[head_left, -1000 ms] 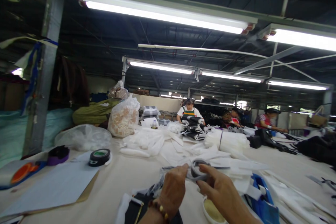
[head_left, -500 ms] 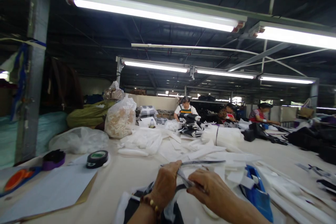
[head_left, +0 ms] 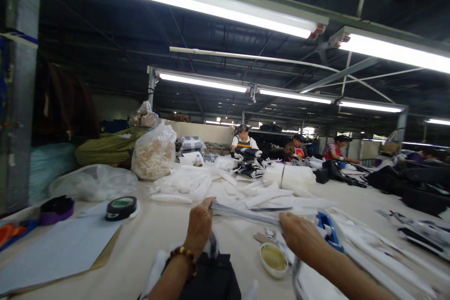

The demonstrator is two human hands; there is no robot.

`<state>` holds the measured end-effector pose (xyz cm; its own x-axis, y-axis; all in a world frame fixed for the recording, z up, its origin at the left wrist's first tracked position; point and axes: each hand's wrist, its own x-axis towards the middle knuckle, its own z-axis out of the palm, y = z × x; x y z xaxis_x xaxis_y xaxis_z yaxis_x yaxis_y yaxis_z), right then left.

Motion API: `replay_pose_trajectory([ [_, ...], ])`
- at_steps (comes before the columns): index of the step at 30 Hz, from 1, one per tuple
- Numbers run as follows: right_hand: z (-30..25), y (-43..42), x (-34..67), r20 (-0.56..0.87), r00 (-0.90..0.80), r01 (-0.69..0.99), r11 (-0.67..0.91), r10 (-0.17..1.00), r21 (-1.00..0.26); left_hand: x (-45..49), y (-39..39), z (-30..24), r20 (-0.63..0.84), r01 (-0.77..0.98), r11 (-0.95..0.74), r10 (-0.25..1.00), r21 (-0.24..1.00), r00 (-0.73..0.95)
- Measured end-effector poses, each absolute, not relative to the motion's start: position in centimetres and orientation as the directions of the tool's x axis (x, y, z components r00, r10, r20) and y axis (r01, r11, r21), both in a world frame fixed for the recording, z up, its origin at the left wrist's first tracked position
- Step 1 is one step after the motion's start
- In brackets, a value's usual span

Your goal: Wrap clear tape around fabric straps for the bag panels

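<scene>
My left hand point(head_left: 198, 226) and my right hand point(head_left: 303, 236) are both closed on a long grey strip point(head_left: 246, 214) stretched taut between them above the table. The left hand pinches its left end, the right hand its right end, and the strip trails down past my right wrist. A dark fabric piece point(head_left: 211, 276) lies under my left wrist. A small round white tub of yellowish paste point(head_left: 273, 259) sits on the table between my forearms.
A roll of black tape point(head_left: 121, 207), a purple-and-black roll point(head_left: 56, 209) and a paper sheet on a board point(head_left: 56, 253) lie to the left. White fabric pieces point(head_left: 225, 185), plastic bags point(head_left: 153, 152) and a blue object point(head_left: 326, 228) crowd the table. People work at the far end.
My hands have moved apart and risen, pulling the grey strip from a loop into a straight taut line. The view has shifted to the right.
</scene>
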<state>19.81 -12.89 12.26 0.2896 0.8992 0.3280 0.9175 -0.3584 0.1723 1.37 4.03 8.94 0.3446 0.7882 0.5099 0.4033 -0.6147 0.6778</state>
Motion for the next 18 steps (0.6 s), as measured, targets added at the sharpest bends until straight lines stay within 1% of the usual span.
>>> replay_pose_trajectory([
  [3, 13.1, -14.8, 21.5, 0.327, 0.312, 0.905, -0.383, 0.892, 0.183, 0.2, 5.0, 9.2, 0.451, 0.427, -0.534, 0.845, 0.730, 0.286],
  [7, 14.6, -17.2, 22.4, 0.357, 0.343, 0.881, -0.429, 0.869, 0.201, -0.8, 6.0, 9.0, 0.392, 0.450, -0.470, 0.882, 0.759, 0.261],
  [8, 15.0, -17.6, 22.3, 0.340, 0.362, 0.882, -0.437, 0.868, 0.177, -0.9, 6.3, 8.9, 0.381, 0.456, -0.461, 0.887, 0.761, 0.260],
  [11, 16.0, -18.2, 21.3, 0.248, 0.418, 0.900, -0.436, 0.874, 0.017, -0.7, 6.9, 8.2, 0.356, 0.481, -0.454, 0.890, 0.750, 0.285],
  [13, 16.7, -18.2, 20.2, 0.245, 0.445, 0.893, -0.448, 0.861, -0.047, -0.5, 6.9, 7.7, 0.352, 0.495, -0.469, 0.881, 0.732, 0.315],
  [15, 17.5, -18.0, 19.0, 0.282, 0.465, 0.882, -0.465, 0.839, -0.073, -0.4, 6.0, 7.3, 0.402, 0.537, -0.507, 0.862, 0.674, 0.310],
  [16, 17.8, -17.9, 18.5, 0.288, 0.473, 0.880, -0.466, 0.833, -0.097, -0.5, 5.0, 7.3, 0.481, 0.577, -0.546, 0.831, 0.607, 0.281],
  [17, 18.1, -17.7, 18.0, 0.288, 0.476, 0.879, -0.457, 0.831, -0.135, -0.6, 3.8, 7.3, 0.591, 0.625, -0.592, 0.768, 0.509, 0.246],
  [18, 18.3, -17.4, 17.5, 0.289, 0.476, 0.879, -0.443, 0.831, -0.175, -0.7, 2.2, 7.3, 0.727, 0.678, -0.630, 0.655, 0.378, 0.204],
])
